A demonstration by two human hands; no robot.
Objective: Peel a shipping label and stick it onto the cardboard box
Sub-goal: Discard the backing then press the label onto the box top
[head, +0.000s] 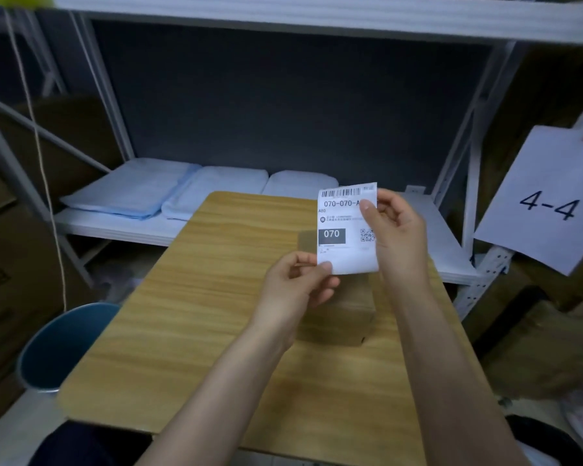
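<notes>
A white shipping label [342, 223] with a barcode, "070-070-A" and a dark "070" block is held upright above the wooden table [196, 297]. My left hand [297, 284] pinches its lower left corner. My right hand [398, 230] grips its right edge, thumb on the front near the top. A small brown cardboard box [344, 314] sits on the table right under the label, partly hidden by my hands and left forearm.
A white metal shelf [122, 227] behind the table holds folded light-blue packets [132, 190]. A blue bin [64, 344] stands at the table's left. A paper sign reading "4-4" [549, 203] hangs at right. Brown cartons are stacked on both sides.
</notes>
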